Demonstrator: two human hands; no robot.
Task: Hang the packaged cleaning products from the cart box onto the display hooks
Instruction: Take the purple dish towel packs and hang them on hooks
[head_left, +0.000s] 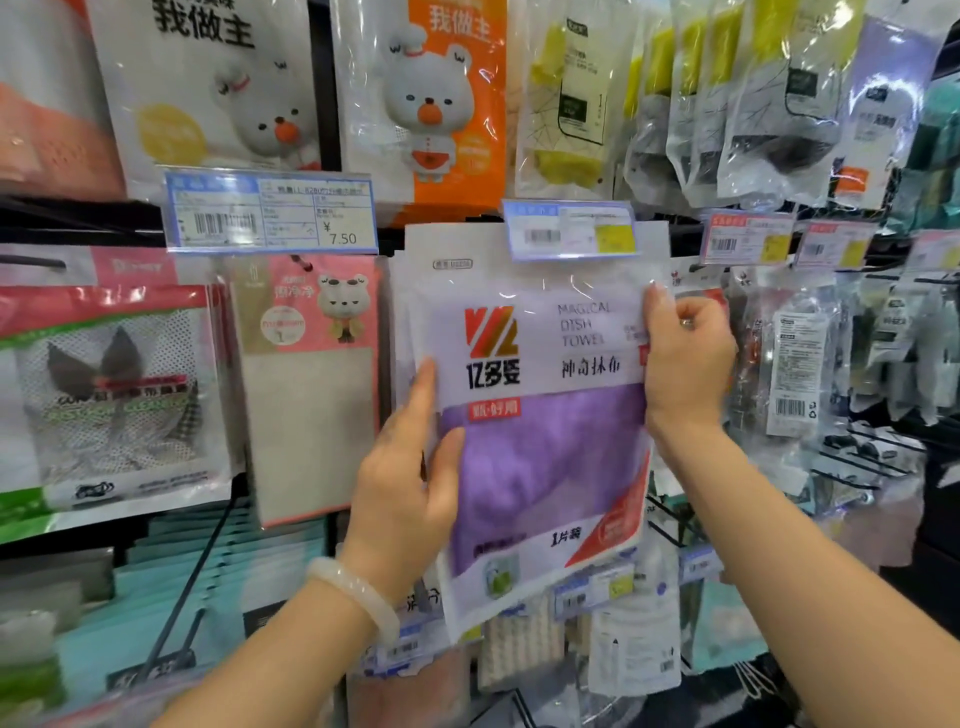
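A person stands close to a shop display wall crowded with hanging packaged goods. Both hands hold up a flat clear plastic packet containing a folded purple dish towel (540, 415), printed "MAGICAL DISH TOWEL" with an orange striped logo. The packet is upright against the display, in the middle of the view, its white top edge tucked behind a small blue-edged price label (570, 229) at the front of a hook; whether the hook passes through the packet cannot be told.

The left hand (410, 483) grips the packet's left edge, thumb on the front and fingers behind. A pale, translucent bangle (353, 592) circles the left wrist. The right hand (685, 358) grips the upper right edge, fingers curled behind and thumb along the side, with a ring on one finger.

To the left hangs a pink-topped packet with a cartoon bear and a beige cloth (311, 395), and beside it a mesh bag in a red and green packet (109, 400). Above, a large price label reading 7.50 (270, 213) sits below white and orange bear packets (441, 98). To the upper right hang clear packets of yellow and grey cloths (727, 98). Bare black wire hooks (862, 457) jut out at the right.
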